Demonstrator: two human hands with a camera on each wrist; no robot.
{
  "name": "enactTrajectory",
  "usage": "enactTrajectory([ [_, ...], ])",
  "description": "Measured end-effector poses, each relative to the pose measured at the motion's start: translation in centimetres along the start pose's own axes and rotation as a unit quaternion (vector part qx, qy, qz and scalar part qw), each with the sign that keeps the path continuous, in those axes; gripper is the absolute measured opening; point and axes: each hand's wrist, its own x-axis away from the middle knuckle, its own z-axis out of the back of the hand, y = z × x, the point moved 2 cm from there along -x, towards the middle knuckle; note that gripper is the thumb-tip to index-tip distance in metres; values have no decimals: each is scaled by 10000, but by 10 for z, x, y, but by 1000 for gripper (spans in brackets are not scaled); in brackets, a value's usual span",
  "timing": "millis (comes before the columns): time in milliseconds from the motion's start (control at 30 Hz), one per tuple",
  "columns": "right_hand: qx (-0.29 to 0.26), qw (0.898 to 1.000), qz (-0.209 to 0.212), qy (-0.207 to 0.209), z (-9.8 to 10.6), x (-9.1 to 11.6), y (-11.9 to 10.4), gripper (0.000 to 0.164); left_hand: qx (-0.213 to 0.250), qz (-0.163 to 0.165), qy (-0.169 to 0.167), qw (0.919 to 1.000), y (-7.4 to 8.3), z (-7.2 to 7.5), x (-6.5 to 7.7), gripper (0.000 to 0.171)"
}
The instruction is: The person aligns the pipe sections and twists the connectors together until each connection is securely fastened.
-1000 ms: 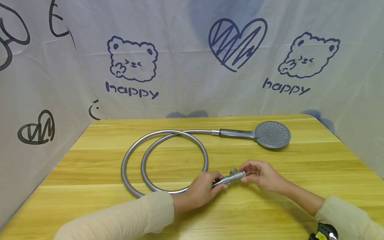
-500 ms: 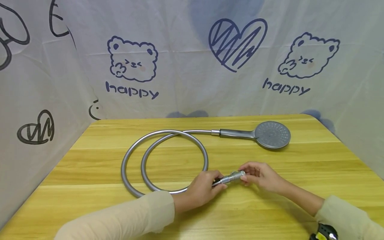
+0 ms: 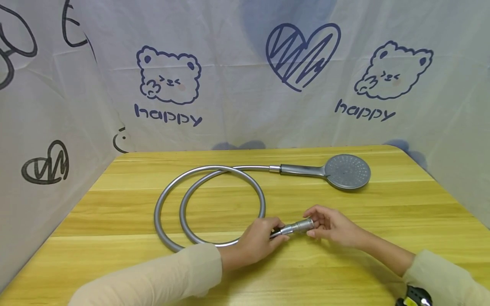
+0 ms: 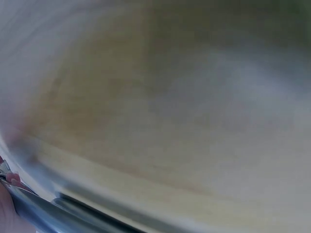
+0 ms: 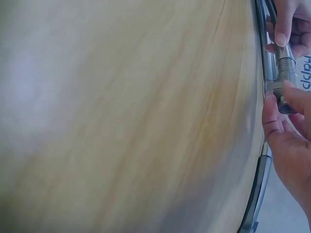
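Note:
A grey shower hose [image 3: 158, 216] lies in two loops on the wooden table, its far end joined to a grey shower head [image 3: 347, 172]. My left hand [image 3: 258, 241] grips the hose near its chrome end nut [image 3: 286, 230]. On that nut sits a silver metal pipe fitting [image 3: 303, 225]; ridged thread shows between them in the right wrist view. My right hand [image 3: 334, 225] pinches the fitting near its free end with thumb and fingers. From the right wrist, the fitting [image 5: 288, 74] shows a side branch beside the fingers. The left wrist view is mostly blurred table and hose.
The shower head's handle [image 3: 302, 170] points left along the back of the wooden table [image 3: 115, 204]. White cloth [image 3: 233, 93] with printed drawings hangs behind and at the sides. A black watch-like device [image 3: 415, 295] is near the right sleeve.
The fitting has turned about its length: its round side branch, facing up a second ago, is out of sight in the head view now. My right fingers have shifted slightly; my left hand stays put.

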Motion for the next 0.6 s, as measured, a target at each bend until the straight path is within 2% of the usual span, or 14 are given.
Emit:
enactTrajectory([
  [200,-77,9997,246,-33,1,0,0,25,-31,-70,32,10000,-1,-1,0,18],
  [600,68,9996,157,235,3,1,-3,25,8,-14,10,10000,-1,-1,1,19],
])
